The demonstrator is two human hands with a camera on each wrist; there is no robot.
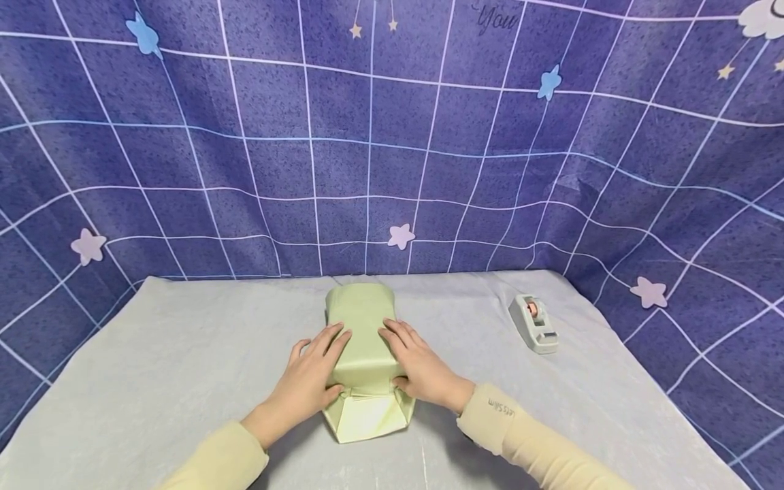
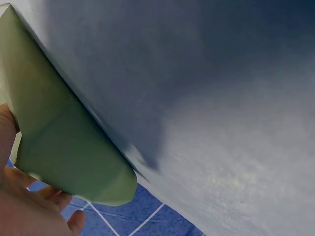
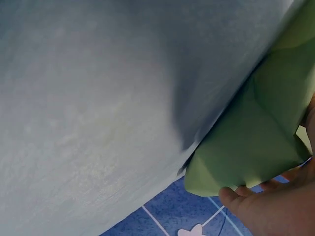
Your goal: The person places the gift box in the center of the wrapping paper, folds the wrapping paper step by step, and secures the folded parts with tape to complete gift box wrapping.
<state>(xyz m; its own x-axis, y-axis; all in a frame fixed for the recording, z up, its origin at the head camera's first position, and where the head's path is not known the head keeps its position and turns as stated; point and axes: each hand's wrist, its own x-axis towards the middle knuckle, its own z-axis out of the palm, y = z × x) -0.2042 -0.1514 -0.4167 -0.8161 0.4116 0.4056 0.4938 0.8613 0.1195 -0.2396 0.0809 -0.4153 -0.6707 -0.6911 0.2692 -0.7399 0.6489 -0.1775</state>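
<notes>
A box-shaped package wrapped in light green paper [image 1: 361,340] lies lengthwise on the grey cloth. At its near end a pale, shiny flap of the paper [image 1: 367,418] spreads out toward me, with slanted folds at both sides. My left hand [image 1: 307,378] rests along the left top edge, fingers fairly straight and thumb against the near end. On the opposite edge lies my right hand [image 1: 425,367], its fingertips on top and its thumb at the near right corner. The wrist views show the package's green sides [image 2: 74,152], [image 3: 241,152], with the hands reaching over the top.
A pale tape dispenser [image 1: 534,325] with a small roll stands on the right part of the grey cloth-covered table [image 1: 202,361]. Behind and at both sides hangs a blue curtain [image 1: 343,170] with a grid and stars.
</notes>
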